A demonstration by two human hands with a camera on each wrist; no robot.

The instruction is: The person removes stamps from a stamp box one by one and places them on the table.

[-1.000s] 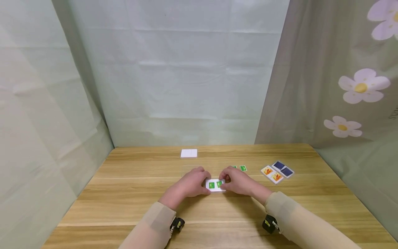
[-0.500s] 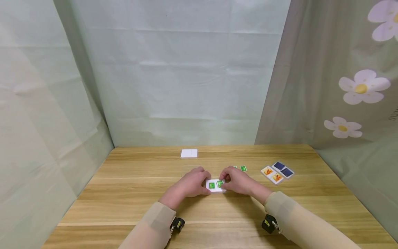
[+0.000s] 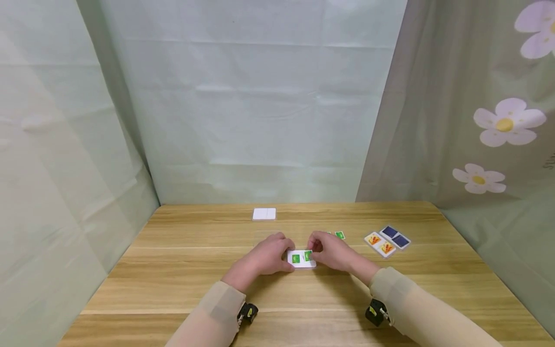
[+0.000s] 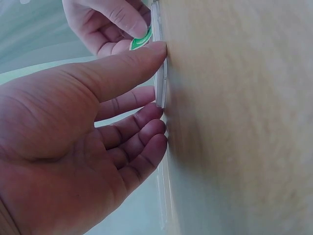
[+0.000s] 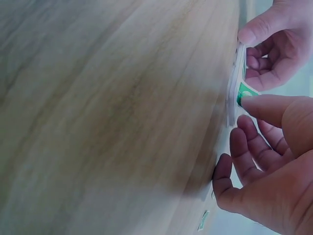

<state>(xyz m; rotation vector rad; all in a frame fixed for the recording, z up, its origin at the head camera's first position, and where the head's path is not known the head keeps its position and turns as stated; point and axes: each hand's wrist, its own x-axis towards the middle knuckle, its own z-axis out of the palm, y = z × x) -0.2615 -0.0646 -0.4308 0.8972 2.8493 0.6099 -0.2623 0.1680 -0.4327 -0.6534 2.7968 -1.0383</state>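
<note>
My left hand (image 3: 268, 255) grips the left end of a white card (image 3: 301, 264) between thumb and fingers, low at the middle of the table. A green square picture (image 3: 296, 259) lies on the card's left half. Over its right half, my right hand (image 3: 333, 253) pinches a small green square (image 3: 308, 256) with a pale border. The right wrist view shows this square (image 5: 246, 92) tilted up from the card, under the thumb. The left wrist view shows the card (image 4: 159, 81) edge-on, looking like a thin stack close to the wooden surface.
Beyond the right hand lies a loose green square (image 3: 340, 235), with another partly hidden beside it. Farther right are a card with orange pictures (image 3: 380, 244) and a dark blue card (image 3: 395, 237). A blank white card (image 3: 264, 214) lies near the table's back edge.
The small green square in my right fingers has tilted and shifted slightly right over the card. My right hand has moved a little with it; the left hand has stayed in place.
</note>
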